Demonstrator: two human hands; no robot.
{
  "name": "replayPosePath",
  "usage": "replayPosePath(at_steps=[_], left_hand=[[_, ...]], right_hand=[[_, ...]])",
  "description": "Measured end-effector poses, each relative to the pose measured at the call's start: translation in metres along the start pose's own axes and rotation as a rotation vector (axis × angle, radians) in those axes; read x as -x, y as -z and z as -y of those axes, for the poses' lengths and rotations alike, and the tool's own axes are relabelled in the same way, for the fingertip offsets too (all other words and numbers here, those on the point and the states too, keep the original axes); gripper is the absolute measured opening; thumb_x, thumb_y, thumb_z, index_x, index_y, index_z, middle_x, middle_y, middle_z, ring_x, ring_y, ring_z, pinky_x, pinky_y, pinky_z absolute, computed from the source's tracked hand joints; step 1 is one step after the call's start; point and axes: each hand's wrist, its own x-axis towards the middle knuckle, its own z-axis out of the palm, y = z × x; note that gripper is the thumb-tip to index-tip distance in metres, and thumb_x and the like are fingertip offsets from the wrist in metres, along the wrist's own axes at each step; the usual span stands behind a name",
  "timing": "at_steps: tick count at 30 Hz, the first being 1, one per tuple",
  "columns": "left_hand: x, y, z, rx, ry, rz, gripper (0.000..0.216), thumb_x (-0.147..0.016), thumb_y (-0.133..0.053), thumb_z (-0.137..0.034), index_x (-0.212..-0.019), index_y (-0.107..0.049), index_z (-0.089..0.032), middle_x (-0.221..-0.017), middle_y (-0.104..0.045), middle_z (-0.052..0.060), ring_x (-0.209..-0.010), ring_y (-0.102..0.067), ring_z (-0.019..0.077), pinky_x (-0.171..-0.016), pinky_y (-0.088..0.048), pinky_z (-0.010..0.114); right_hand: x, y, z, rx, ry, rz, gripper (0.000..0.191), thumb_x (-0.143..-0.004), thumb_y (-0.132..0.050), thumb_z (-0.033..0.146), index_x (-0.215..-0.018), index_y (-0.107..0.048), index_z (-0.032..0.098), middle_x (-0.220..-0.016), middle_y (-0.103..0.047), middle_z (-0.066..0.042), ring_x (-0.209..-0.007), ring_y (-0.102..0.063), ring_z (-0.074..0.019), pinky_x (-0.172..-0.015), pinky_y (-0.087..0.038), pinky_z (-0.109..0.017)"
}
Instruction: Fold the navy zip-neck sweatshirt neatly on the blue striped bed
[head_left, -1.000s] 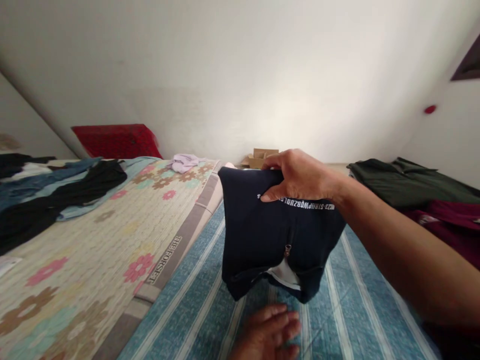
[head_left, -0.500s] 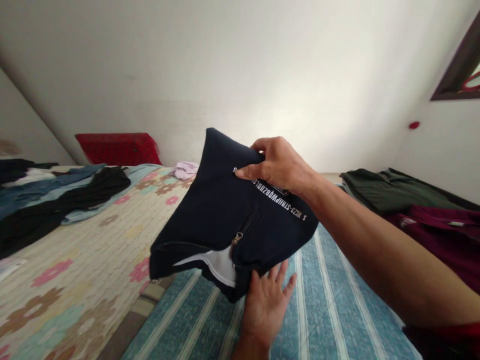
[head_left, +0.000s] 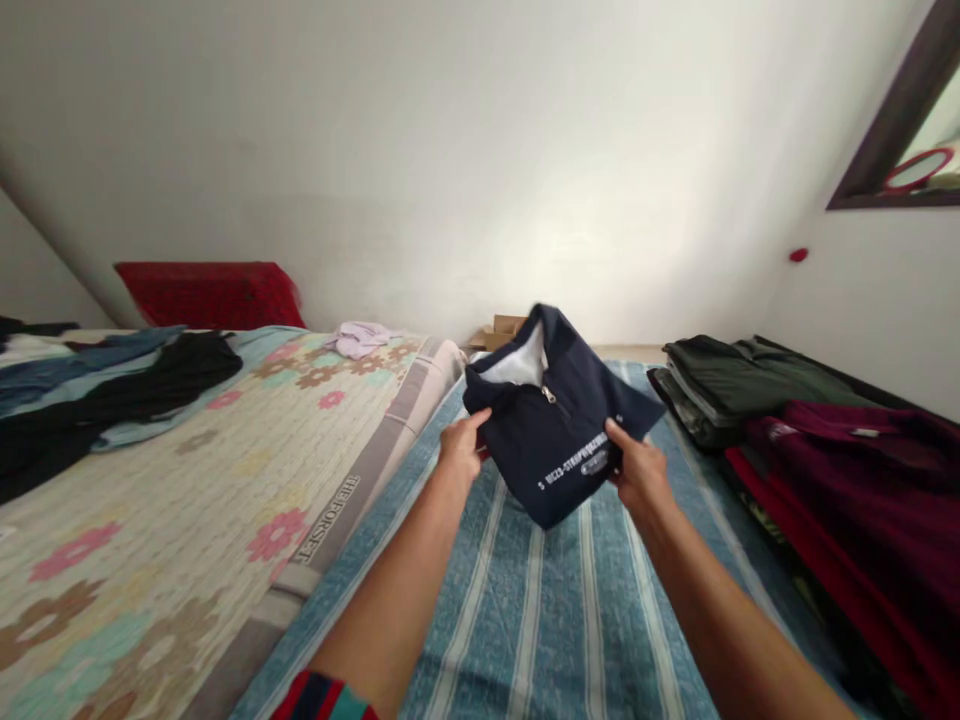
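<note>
A white wall stood behind a blue striped mat (head_left: 540,620), with a floral mattress (head_left: 187,470) to its left. Above the mat, both hands held a folded navy top (head_left: 559,430), its zip collar turned away and its white lettering facing up. The left hand (head_left: 459,450) pinched the top's left edge, thumb on top. The right hand (head_left: 637,470) clamped the right edge, thumb above, its fingers tucked underneath and hidden. Folded green clothes (head_left: 720,385) and maroon clothes (head_left: 862,470) lay along the mat's right side.
</note>
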Motion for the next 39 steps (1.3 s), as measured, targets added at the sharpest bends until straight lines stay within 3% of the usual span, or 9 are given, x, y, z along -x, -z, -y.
replayPosePath(at_steps=[3,5,9,14,18,24,31,33,39], left_hand=[[-0.003,0.001,0.033,-0.132,0.093,-0.02,0.014,-0.064,-0.069,-0.009,-0.072,-0.059,-0.014,-0.054,-0.061,0.004,-0.049,-0.058,0.017,-0.052,-0.049,0.031],[0.004,0.004,0.047,-0.192,0.1,-0.017,0.017,-0.062,-0.07,-0.007,-0.069,-0.057,-0.015,-0.055,-0.062,0.003,-0.052,-0.059,0.0169,-0.053,-0.049,0.03],[0.027,0.016,0.056,-0.257,0.095,0.026,0.019,-0.062,-0.074,-0.014,-0.067,-0.056,-0.015,-0.066,-0.067,0.006,-0.065,-0.063,0.0205,-0.059,-0.052,0.035],[0.056,0.032,0.07,-0.282,0.245,0.246,0.026,-0.064,-0.076,-0.024,-0.082,-0.059,-0.014,-0.086,-0.071,0.013,-0.081,-0.066,0.0282,-0.065,-0.053,0.047],[0.061,0.022,0.082,-0.287,0.321,0.223,0.024,-0.061,-0.076,-0.021,-0.078,-0.062,-0.012,-0.069,-0.07,0.01,-0.06,-0.065,0.0216,-0.053,-0.051,0.032],[0.05,0.008,0.058,-0.183,0.241,0.194,0.019,-0.059,-0.069,-0.015,-0.077,-0.064,-0.015,-0.064,-0.069,0.003,-0.052,-0.062,0.0158,-0.049,-0.048,0.025],[0.037,0.07,0.042,-0.414,0.127,0.191,0.029,-0.05,-0.072,-0.012,-0.079,-0.068,-0.012,-0.071,-0.072,0.007,-0.059,-0.066,0.0193,-0.051,-0.049,0.024],[0.036,0.077,0.045,-0.444,0.127,0.19,0.029,-0.052,-0.072,-0.014,-0.081,-0.068,-0.012,-0.074,-0.073,0.007,-0.06,-0.066,0.0192,-0.051,-0.049,0.024],[0.036,0.067,0.045,-0.331,0.161,0.279,0.026,-0.06,-0.073,-0.015,-0.085,-0.068,-0.013,-0.076,-0.073,0.01,-0.064,-0.068,0.0229,-0.061,-0.055,0.032]], right_hand=[[-0.006,0.04,-0.049,0.075,-0.17,-0.121,0.035,-0.057,-0.079,0.023,-0.081,-0.055,0.016,-0.053,-0.059,0.002,-0.048,-0.06,-0.0186,-0.047,-0.053,-0.033],[-0.011,0.052,-0.063,0.092,-0.217,-0.119,0.037,-0.057,-0.08,0.026,-0.082,-0.056,0.016,-0.054,-0.061,0.001,-0.051,-0.062,-0.0199,-0.05,-0.054,-0.036],[-0.019,0.057,-0.06,0.101,-0.28,-0.038,0.036,-0.061,-0.079,0.029,-0.085,-0.057,0.015,-0.064,-0.065,-0.002,-0.058,-0.065,-0.0213,-0.056,-0.056,-0.038],[-0.026,0.066,-0.048,0.135,-0.324,-0.008,0.039,-0.069,-0.072,0.046,-0.089,-0.056,0.017,-0.066,-0.064,-0.004,-0.056,-0.064,-0.0219,-0.054,-0.056,-0.038],[-0.041,0.068,-0.04,0.166,-0.291,-0.082,0.04,-0.066,-0.075,0.041,-0.092,-0.052,0.02,-0.062,-0.06,0.001,-0.053,-0.061,-0.019,-0.051,-0.055,-0.034],[-0.024,0.064,-0.03,0.066,-0.317,0.003,0.015,-0.079,-0.06,0.026,-0.089,-0.05,0.02,-0.062,-0.059,0.003,-0.047,-0.058,-0.0138,-0.048,-0.053,-0.028],[0.043,0.101,-0.063,0.052,-0.572,0.271,0.02,-0.078,-0.063,0.03,-0.085,-0.056,0.012,-0.08,-0.068,-0.015,-0.075,-0.068,-0.0242,-0.05,-0.053,-0.026],[0.045,0.109,-0.062,0.121,-0.542,0.293,0.024,-0.076,-0.065,0.034,-0.083,-0.057,0.013,-0.083,-0.068,-0.014,-0.077,-0.068,-0.0236,-0.051,-0.053,-0.026],[0.011,0.099,-0.033,0.624,-0.172,0.204,0.036,-0.07,-0.066,0.049,-0.086,-0.063,0.017,-0.07,-0.062,-0.002,-0.058,-0.06,-0.0163,-0.044,-0.046,-0.024]])
